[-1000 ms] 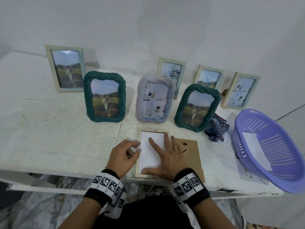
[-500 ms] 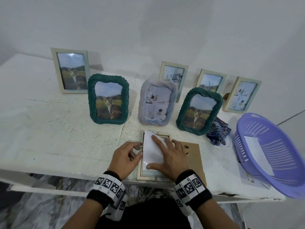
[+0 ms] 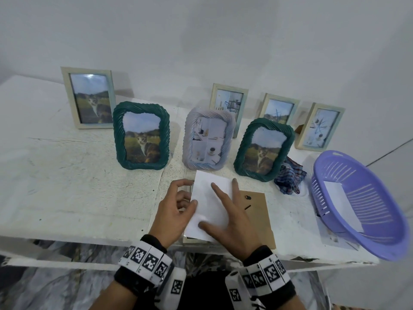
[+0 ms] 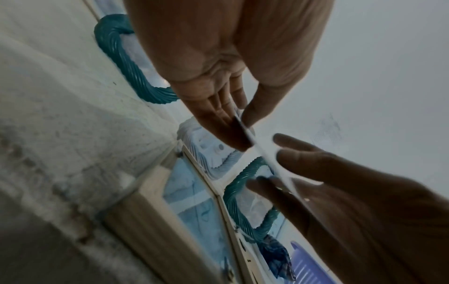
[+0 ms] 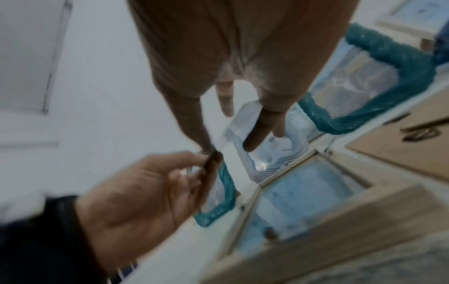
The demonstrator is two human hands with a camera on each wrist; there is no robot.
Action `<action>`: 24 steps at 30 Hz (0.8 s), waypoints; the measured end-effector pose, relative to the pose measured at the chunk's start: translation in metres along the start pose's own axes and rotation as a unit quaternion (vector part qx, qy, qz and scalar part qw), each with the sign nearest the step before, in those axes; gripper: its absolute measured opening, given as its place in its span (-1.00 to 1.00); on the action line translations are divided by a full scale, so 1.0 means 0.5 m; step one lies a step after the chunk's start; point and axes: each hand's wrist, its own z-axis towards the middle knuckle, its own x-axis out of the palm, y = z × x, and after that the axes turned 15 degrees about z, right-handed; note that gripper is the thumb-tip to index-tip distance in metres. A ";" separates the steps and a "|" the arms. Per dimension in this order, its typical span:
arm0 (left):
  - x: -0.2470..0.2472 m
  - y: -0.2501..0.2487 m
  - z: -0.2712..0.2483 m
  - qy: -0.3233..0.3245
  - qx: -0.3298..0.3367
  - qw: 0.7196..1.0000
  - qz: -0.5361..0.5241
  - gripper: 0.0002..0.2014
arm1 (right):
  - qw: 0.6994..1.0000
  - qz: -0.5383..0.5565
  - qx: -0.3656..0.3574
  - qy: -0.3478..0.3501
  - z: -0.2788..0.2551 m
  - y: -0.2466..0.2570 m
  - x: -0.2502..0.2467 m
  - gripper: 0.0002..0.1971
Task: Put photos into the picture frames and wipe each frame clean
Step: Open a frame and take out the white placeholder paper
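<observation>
Soft even daylight, faint shadows; head view sharp (edges bowed), both wrist views motion-blurred, dimmer.

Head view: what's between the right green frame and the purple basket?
A crumpled checked cloth lies between that green frame and the purple basket, plainly seen in the head view.

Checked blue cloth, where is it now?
Head view, right side: crumpled checked blue cloth lies between the right green twisted frame and the purple plastic basket.
</observation>
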 end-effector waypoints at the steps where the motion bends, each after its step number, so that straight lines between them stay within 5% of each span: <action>1: 0.003 0.005 0.000 -0.012 -0.006 1.000 0.002 -0.68 | 1.000 0.024 -0.004 -0.019 -0.006 0.006 -0.004 -0.18; 6: 0.009 -0.012 -0.004 0.008 -0.018 0.997 0.079 -0.85 | 0.955 0.293 -0.024 -0.043 -0.025 0.045 -0.011 -0.33; 8: 0.008 -0.031 -0.007 0.045 -0.015 0.994 0.095 -0.85 | 0.953 0.297 -0.027 -0.051 -0.029 0.057 -0.012 -0.37; 12: 0.001 -0.081 -0.013 0.134 -0.052 0.986 -0.083 -0.57 | 0.955 0.292 -0.041 -0.039 -0.030 0.049 -0.010 -0.44; 15: 0.004 -0.092 -0.008 0.090 -0.056 0.990 -0.094 -0.76 | 0.965 0.243 -0.062 -0.072 -0.029 0.041 -0.011 -0.55; 19: 0.019 -0.075 0.001 0.057 -0.111 0.980 -0.155 -0.71 | 0.978 0.145 -0.049 -0.142 -0.028 0.005 -0.029 -0.61; 24: 0.050 -0.080 0.019 0.075 -0.129 0.965 -0.214 -0.69 | 0.945 0.313 0.035 -0.093 -0.060 -0.027 -0.059 -0.59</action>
